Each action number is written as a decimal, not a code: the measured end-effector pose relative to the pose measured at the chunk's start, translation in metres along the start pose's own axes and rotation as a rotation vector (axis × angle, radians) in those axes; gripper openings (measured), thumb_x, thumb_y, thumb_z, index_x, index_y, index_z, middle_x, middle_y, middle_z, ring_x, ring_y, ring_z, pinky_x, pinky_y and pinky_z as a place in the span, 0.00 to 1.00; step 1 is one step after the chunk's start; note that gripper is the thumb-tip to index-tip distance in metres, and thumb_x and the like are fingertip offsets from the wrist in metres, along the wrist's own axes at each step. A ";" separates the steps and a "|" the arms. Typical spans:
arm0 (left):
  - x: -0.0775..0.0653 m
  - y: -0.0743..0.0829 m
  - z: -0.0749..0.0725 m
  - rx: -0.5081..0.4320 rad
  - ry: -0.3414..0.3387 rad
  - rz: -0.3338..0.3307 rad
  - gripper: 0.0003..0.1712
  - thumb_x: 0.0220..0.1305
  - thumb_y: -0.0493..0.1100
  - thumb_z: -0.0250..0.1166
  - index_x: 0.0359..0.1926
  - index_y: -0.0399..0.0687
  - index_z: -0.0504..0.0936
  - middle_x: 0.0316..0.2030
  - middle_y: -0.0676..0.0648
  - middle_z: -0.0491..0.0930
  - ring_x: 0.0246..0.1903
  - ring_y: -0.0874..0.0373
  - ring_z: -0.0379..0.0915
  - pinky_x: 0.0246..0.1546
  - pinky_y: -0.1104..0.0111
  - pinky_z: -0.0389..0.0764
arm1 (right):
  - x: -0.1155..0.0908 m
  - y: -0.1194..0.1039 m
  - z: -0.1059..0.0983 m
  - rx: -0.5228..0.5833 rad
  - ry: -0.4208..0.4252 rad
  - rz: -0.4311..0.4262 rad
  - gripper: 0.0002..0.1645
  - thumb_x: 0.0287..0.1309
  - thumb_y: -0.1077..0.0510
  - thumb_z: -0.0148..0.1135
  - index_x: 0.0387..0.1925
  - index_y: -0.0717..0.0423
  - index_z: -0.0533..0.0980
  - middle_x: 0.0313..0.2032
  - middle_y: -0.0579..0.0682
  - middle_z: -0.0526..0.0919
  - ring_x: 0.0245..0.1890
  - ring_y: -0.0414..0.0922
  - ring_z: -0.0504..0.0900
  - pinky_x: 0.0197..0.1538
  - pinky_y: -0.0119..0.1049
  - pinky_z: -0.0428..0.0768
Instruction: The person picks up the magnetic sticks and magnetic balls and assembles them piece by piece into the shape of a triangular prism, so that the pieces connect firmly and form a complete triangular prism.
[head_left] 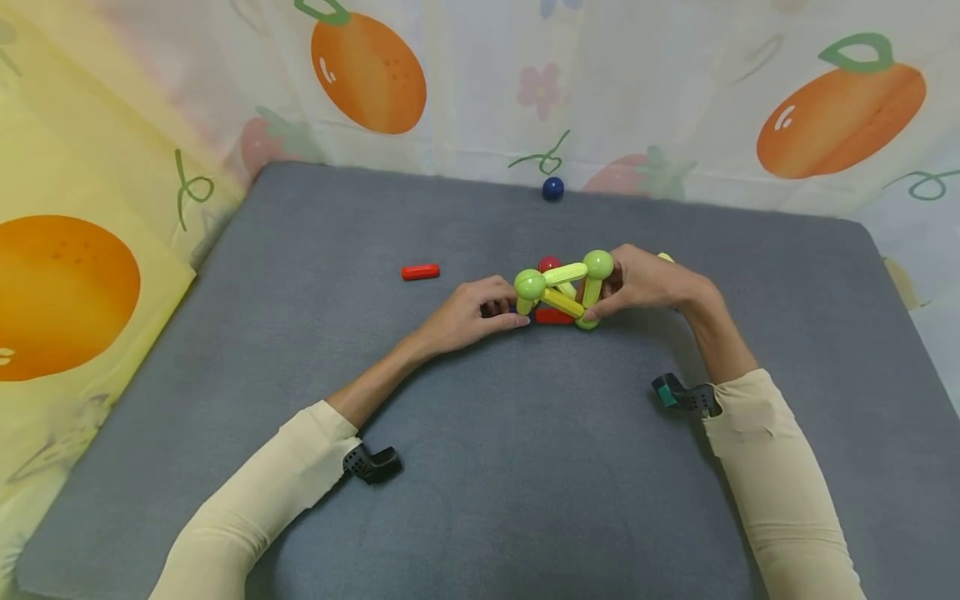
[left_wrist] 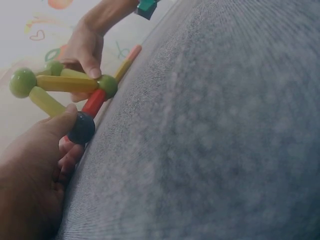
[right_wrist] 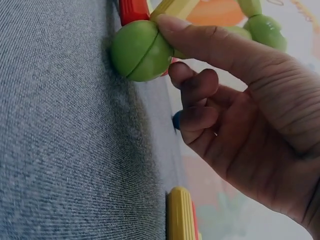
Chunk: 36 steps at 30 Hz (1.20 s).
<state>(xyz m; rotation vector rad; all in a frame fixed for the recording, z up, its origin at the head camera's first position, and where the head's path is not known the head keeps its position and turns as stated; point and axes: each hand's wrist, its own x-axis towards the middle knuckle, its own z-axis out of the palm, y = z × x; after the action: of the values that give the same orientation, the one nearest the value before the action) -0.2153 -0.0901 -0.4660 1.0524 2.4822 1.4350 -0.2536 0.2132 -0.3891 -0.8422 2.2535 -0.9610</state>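
Green-and-yellow frame (head_left: 566,273) of rods and balls, held from both sides on the grey desk (head_left: 480,467).
Head view: frame sits beyond desk centre; left hand (head_left: 471,314) at one lower corner, right hand (head_left: 651,282) opposite, presumably so neither side twists. Loose red rod (head_left: 420,272) and navy ball (head_left: 552,188) lie apart from both. Left wrist view: narrow grip, thumb and fingers about a dark blue ball (left_wrist: 82,128), likely bracing the joint where a short red bar (left_wrist: 94,103) meets it. Right wrist view: pinching grip, thumb where a yellow rod meets the seamed green ball (right_wrist: 142,50), other fingers curled behind, apparently as a steady. Balls smooth, plastic-looking; loose yellow stick (right_wrist: 180,215) ribbed lengthwise; desk cover finely ridged cloth.
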 end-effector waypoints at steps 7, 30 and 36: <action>0.001 0.001 0.001 0.001 0.010 -0.004 0.11 0.68 0.43 0.73 0.50 0.48 0.87 0.43 0.48 0.84 0.36 0.60 0.78 0.42 0.69 0.79 | 0.002 0.000 0.003 -0.077 -0.027 -0.126 0.13 0.53 0.62 0.81 0.40 0.56 0.84 0.36 0.50 0.86 0.33 0.35 0.78 0.41 0.31 0.80; 0.027 -0.009 -0.009 -0.054 -0.056 -0.030 0.11 0.64 0.42 0.76 0.46 0.46 0.86 0.38 0.47 0.82 0.34 0.57 0.76 0.39 0.71 0.77 | 0.000 -0.006 0.003 -0.130 -0.019 -0.070 0.16 0.55 0.60 0.79 0.36 0.56 0.76 0.32 0.50 0.77 0.32 0.39 0.75 0.40 0.33 0.74; 0.031 -0.009 -0.009 -0.078 -0.046 -0.012 0.09 0.64 0.42 0.76 0.42 0.47 0.85 0.36 0.47 0.81 0.33 0.57 0.75 0.38 0.71 0.76 | -0.001 -0.006 0.003 -0.117 -0.026 -0.052 0.17 0.57 0.59 0.79 0.38 0.56 0.76 0.33 0.51 0.77 0.32 0.39 0.74 0.40 0.33 0.74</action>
<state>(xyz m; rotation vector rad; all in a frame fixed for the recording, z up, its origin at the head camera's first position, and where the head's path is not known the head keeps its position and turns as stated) -0.2468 -0.0812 -0.4610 1.0419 2.3770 1.4735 -0.2486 0.2092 -0.3857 -0.9633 2.2935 -0.8422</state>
